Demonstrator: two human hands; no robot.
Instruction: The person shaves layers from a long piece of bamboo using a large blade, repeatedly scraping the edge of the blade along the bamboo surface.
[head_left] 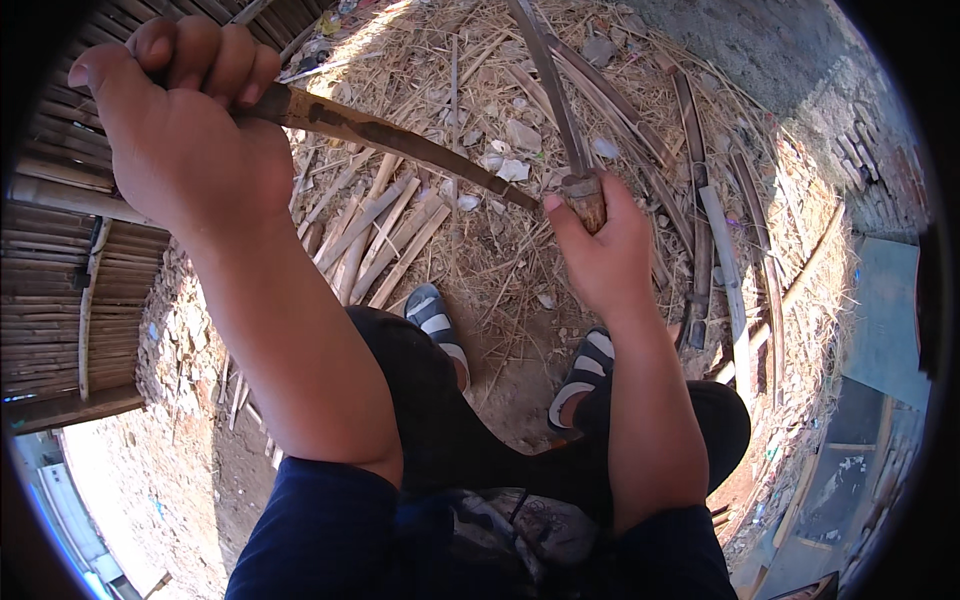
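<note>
My left hand (195,130) is raised at the upper left, its fingers closed round one end of a brown bamboo strip (400,142) with dark patches. The strip slants down to the right, and its far tip lies close to my right thumb; I cannot tell whether they touch. In my right hand (610,245) is the wooden handle of a long-bladed knife (552,90). Its narrow grey blade points up and away, beyond the strip's tip, and runs out at the top edge.
Split bamboo pieces (385,235) lie on the straw-strewn ground before my feet. Longer dark strips (697,215) are spread to the right. A slatted bamboo wall (60,290) stands at left, a rough grey wall (800,70) at upper right. A pale blue panel (885,320) is at far right.
</note>
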